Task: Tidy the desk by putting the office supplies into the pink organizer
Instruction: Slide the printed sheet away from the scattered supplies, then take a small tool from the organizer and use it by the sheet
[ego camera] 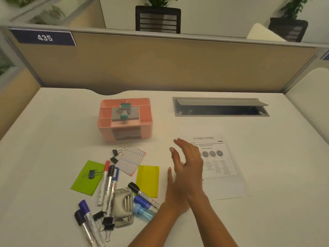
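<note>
Two hands meet over the white desk (53, 139), just right of the scattered supplies. The right hand (190, 163) is blurred, its fingers straight and slightly apart, holding nothing, and it hovers over the left edge of a printed sheet (220, 161). The left hand (173, 193) is partly covered by the right wrist; the one finger that shows is straight, and it grips nothing.

The pink organizer (105, 135) stands well beyond the hands, toward the partition, left of an open cable hatch (220, 106). A gray block (116, 115) and teal-topped pieces (125, 106) lie across its upper compartments.

Between the person and the organizer lies the clutter:
- A striped label card (130, 160) is nearest the organizer, with black binder clips (116, 154) just beside it.
- A green note (83, 182) carries another clip (92, 174).
- A yellow note (147, 180) lies close to the left hand.
- A red-capped marker (104, 182) and a black-capped marker (109, 191) lie side by side.
- A gray hole punch (123, 209) sits near them.
- More markers (146, 195) lie near the left wrist.

On the partition is a sign reading 435 (44, 37).
</note>
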`<state>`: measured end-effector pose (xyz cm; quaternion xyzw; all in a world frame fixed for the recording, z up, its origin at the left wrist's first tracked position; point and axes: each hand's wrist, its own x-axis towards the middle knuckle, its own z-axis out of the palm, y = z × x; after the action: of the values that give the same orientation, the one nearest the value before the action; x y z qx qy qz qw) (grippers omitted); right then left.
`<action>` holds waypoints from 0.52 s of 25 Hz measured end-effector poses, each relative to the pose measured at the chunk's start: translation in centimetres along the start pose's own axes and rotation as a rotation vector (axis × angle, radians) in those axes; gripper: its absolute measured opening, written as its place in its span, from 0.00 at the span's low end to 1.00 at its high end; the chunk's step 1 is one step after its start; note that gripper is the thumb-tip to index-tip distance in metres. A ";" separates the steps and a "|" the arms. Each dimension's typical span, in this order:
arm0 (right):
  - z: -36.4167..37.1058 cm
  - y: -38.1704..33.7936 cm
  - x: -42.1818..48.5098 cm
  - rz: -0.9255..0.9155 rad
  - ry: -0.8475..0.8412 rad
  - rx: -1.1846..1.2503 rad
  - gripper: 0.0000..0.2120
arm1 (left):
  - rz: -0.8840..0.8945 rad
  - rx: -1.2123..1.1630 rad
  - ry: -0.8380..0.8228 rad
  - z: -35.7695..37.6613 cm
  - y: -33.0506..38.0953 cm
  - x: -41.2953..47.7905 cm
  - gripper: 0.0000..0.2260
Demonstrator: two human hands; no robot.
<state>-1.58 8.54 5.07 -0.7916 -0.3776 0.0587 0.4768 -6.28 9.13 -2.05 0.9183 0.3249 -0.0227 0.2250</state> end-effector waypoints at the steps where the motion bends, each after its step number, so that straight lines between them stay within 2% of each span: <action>1: 1.4 -1.2 0.7 -0.011 -0.029 0.000 0.15 | -0.019 -0.052 0.055 -0.6 -1.0 -0.2 0.37; 3: 3.4 -3.1 2.0 -0.035 -0.063 0.018 0.14 | -0.016 -0.163 0.153 -2.8 -2.4 -1.0 0.32; 7: 7.3 -5.8 4.5 -0.024 -0.085 0.046 0.14 | -0.065 -0.485 0.124 -8.8 -5.0 -3.0 0.26; 8: 8.2 -6.5 5.1 -0.006 -0.095 0.051 0.14 | -0.021 -0.473 0.198 -10.2 -6.3 -3.2 0.19; 10: 10.1 -7.8 6.4 0.039 -0.124 0.049 0.17 | 0.069 -0.241 0.386 -11.9 -10.7 -3.2 0.09; 11: 11.1 -8.5 7.1 0.061 -0.138 0.026 0.18 | 0.087 -0.142 0.465 -12.5 -13.6 -3.1 0.09; 13: 13.0 -9.3 8.2 0.090 -0.154 -0.032 0.22 | -0.001 -0.094 0.579 -14.5 -18.2 -2.9 0.11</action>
<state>-6.72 25.58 7.69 -0.8084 -0.3780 0.1347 0.4308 -21.15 26.18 4.28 0.8750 0.3766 0.2555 0.1653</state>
